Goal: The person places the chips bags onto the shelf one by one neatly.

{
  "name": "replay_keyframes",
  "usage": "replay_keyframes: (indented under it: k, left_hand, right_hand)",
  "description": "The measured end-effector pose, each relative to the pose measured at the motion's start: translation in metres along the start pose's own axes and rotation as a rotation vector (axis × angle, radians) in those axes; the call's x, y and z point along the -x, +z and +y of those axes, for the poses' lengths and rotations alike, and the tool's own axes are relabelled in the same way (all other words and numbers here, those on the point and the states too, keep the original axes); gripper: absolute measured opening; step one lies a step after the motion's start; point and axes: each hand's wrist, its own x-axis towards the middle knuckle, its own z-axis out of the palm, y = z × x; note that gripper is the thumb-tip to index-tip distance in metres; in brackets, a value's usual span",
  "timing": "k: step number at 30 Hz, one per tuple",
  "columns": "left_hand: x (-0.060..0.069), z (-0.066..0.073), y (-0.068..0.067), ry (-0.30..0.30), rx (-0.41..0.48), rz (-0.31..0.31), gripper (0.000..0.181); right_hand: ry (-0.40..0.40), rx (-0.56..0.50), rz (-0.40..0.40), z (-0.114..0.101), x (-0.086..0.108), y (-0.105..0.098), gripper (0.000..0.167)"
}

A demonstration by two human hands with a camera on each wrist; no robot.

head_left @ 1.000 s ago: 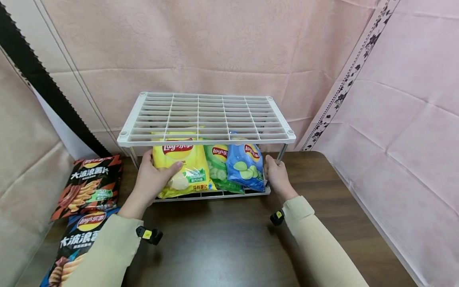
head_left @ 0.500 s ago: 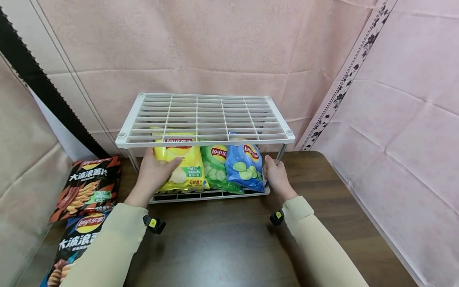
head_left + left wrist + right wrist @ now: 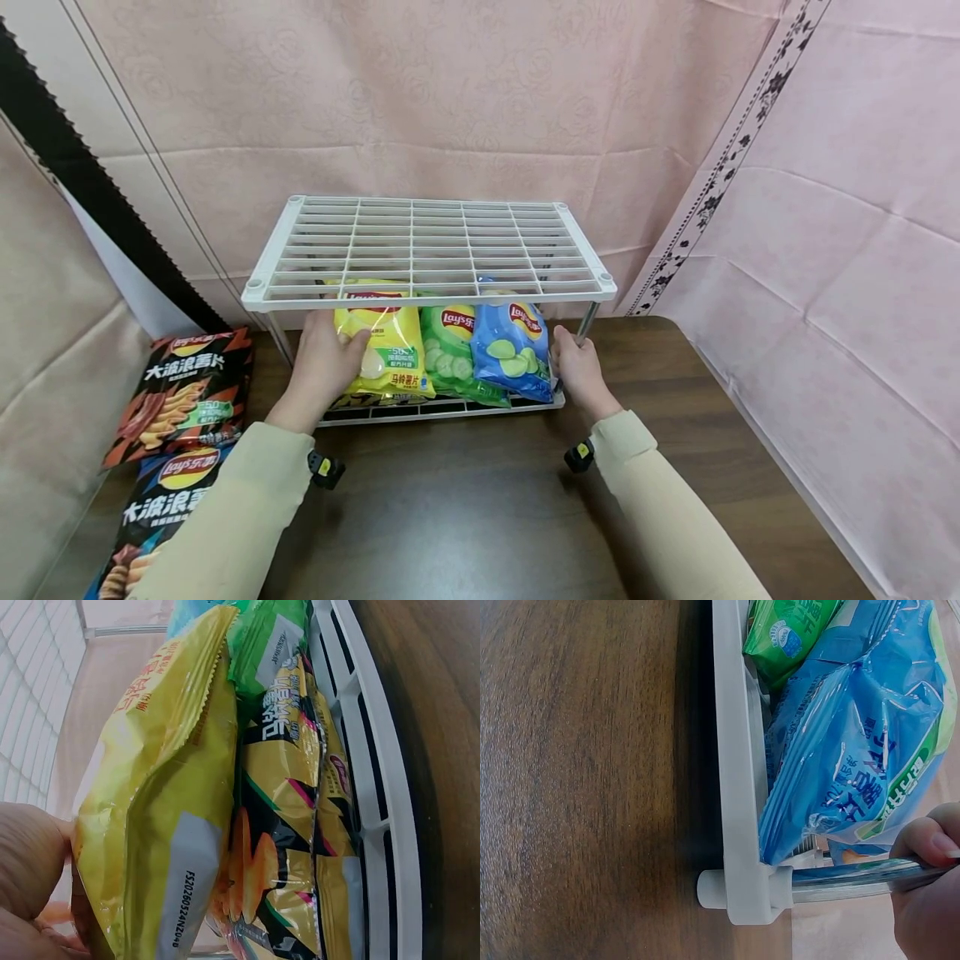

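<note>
A white two-tier rack [image 3: 427, 302] stands on the table. On its lower shelf, a yellow potato chip bag [image 3: 386, 354], a green chip bag [image 3: 450, 354] and a blue chip bag [image 3: 512, 348] lean side by side. My left hand [image 3: 322, 362] holds the yellow bag by its left side, thumb on the front; its other fingers are mostly hidden. Under that bag lies a gold-and-black chip bag [image 3: 281, 810], plain in the left wrist view. My right hand [image 3: 580, 371] grips the rack's front right metal post [image 3: 855, 880], beside the blue bag.
At the left of the table lie a black-and-red chip bag [image 3: 183, 396] and a black-and-blue chip bag [image 3: 161, 508], partly covered by the left sleeve [image 3: 225, 517]. Brown wood tabletop [image 3: 465, 500] spreads in front of the rack. Pink cloth [image 3: 450, 100] hangs behind.
The yellow bag has gone slightly farther back into the rack, its left edge shifting right with my left hand. My right hand stays on the post.
</note>
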Motion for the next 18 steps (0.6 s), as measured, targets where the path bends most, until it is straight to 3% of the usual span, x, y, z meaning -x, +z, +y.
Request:
replay_keyframes:
  k: [5,12,18]
  left_hand:
    - [-0.001,0.002,-0.001,-0.009,0.047,0.042,0.064]
    - [0.001,0.000,-0.002,-0.160,0.109,0.024,0.062]
    - [0.011,0.003,-0.009,-0.110,0.108,-0.019,0.058]
  right_hand:
    - [0.011,-0.005,-0.014,0.000,0.000,-0.001,0.068]
    - [0.056,-0.016,-0.029,-0.012,0.005,-0.002,0.061]
    - [0.061,-0.016,-0.040,-0.028,0.013,0.002,0.058]
